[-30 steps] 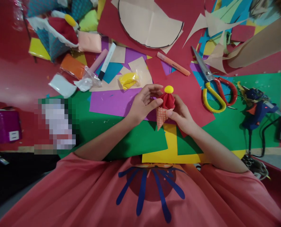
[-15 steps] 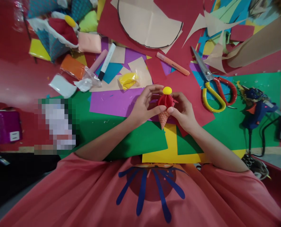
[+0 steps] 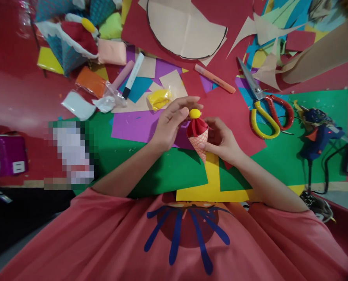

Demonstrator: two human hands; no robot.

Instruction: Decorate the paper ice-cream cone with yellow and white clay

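A small paper ice cream cone (image 3: 199,143) with a pink criss-cross pattern is held upright, slightly tilted, in my right hand (image 3: 225,142). The thumb lies on its front and the other fingers are behind it. Folded red paper (image 3: 197,127) fills the cone's mouth, and a yellow ball (image 3: 195,113) sits on top. Beside the ball is my left hand (image 3: 169,125), its thumb raised and fingers stretched out behind the ball. Whether a fingertip touches it I cannot tell.
Scissors (image 3: 258,93) lie to the right, with a blue hot glue gun (image 3: 323,136) beyond them. An orange marker (image 3: 215,78), a yellow clay packet (image 3: 159,99) and paper scraps lie behind my hands. A larger blue cone (image 3: 66,52) is at the back left. Green sheets (image 3: 162,171) lie in front.
My left hand has let go of the cone and moved left, its thumb lifting toward the ball. The cone has shifted slightly left and turned, showing more of its patterned side.
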